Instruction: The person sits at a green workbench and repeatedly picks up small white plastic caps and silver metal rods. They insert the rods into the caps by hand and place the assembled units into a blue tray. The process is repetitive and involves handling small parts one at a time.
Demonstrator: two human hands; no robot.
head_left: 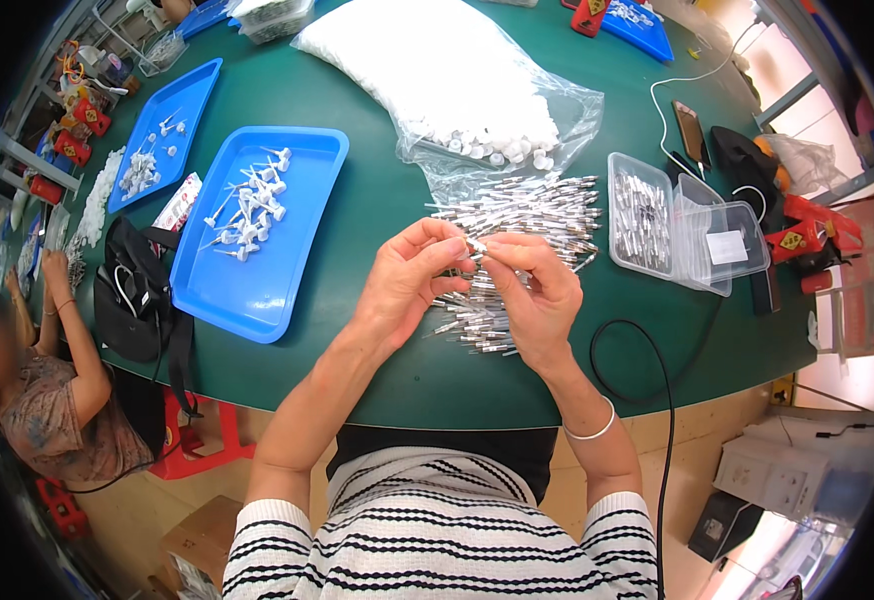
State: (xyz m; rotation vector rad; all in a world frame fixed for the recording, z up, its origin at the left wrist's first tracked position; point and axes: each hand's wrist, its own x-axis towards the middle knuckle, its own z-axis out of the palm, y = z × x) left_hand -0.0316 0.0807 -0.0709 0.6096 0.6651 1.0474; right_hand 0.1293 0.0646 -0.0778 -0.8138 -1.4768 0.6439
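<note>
My left hand (402, 275) and my right hand (537, 295) meet over the middle of the green table, both with fingers pinched. Between their fingertips is a small part with a metallic end (474, 247); most of it is hidden by the fingers. Just beyond and under the hands spreads a pile of thin metal-and-clear tube pieces (557, 215). Behind that pile, a large clear plastic bag (457, 80) spills small white caps (502, 148). To my left, a blue tray (267, 280) carries several white-capped pieces with thin stems (257, 205).
A clear plastic box (642, 215) of tube pieces stands on the right, with a phone (690, 130) behind it. A black cable (647, 335) loops over the table's right side. A black bag (127, 290) lies by the left edge, near a seated person (57, 390). Another blue tray (182, 110) is behind.
</note>
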